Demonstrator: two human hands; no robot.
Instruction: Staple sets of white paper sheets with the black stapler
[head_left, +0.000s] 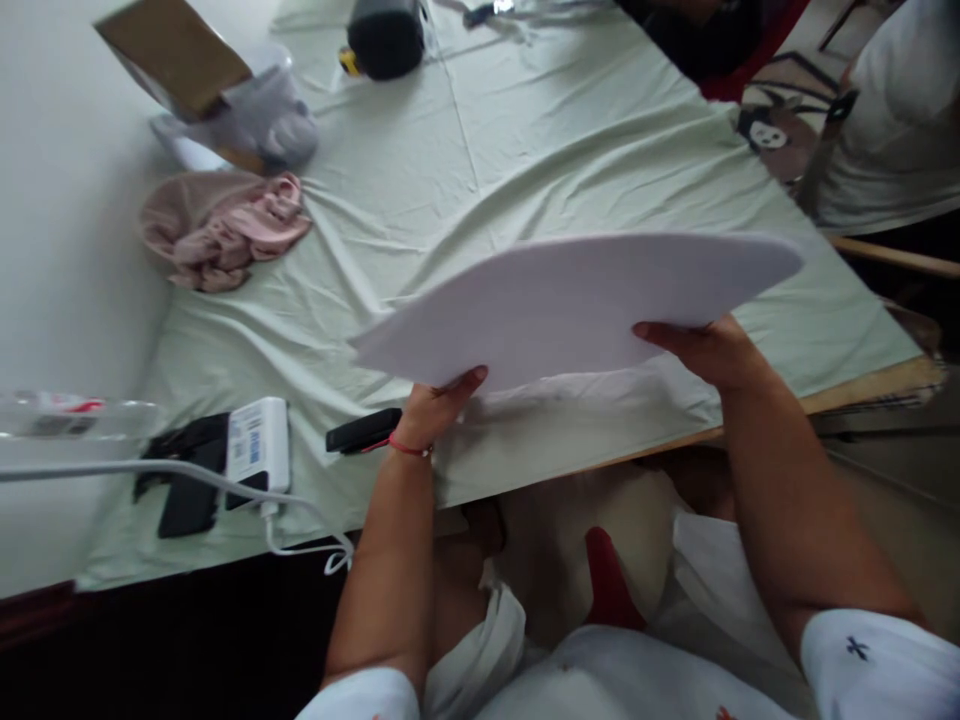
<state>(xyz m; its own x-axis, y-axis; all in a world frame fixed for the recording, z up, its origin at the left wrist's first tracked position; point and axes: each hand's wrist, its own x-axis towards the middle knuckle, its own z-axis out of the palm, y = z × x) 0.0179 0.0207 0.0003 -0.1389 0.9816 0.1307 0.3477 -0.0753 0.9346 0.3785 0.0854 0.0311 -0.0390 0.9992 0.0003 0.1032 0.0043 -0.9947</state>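
A: Head view: what is the left hand [442, 400] doing?
B: It is gripping the near edge of the white paper [555, 310], its thumb lying on the upper face. The fingers are passing underneath, out of sight. A red bracelet [409, 449] is circling the wrist.

A: And the right hand [705, 345]?
B: It is closing on the same paper farther right, its thumb likewise pressing the upper face and its fingers hiding beneath.

A: Where is the paper resting?
B: The two hands are holding it over the near part of the pale green cloth [420, 170]. Its far edge is bowing in a long curve; whether any of it is touching the cloth, one cannot tell.

A: What is lying about the left hand?
B: A black case [364, 431] is lying just beside the wrist. Farther left, a white box [259, 440] is sitting near a dark phone [187, 500], with a white cable [292, 545] running past.

A: And beyond?
B: Pink fabric [232, 230] is lying crumpled at the far left; a black pouch [386, 40] is standing at the back.
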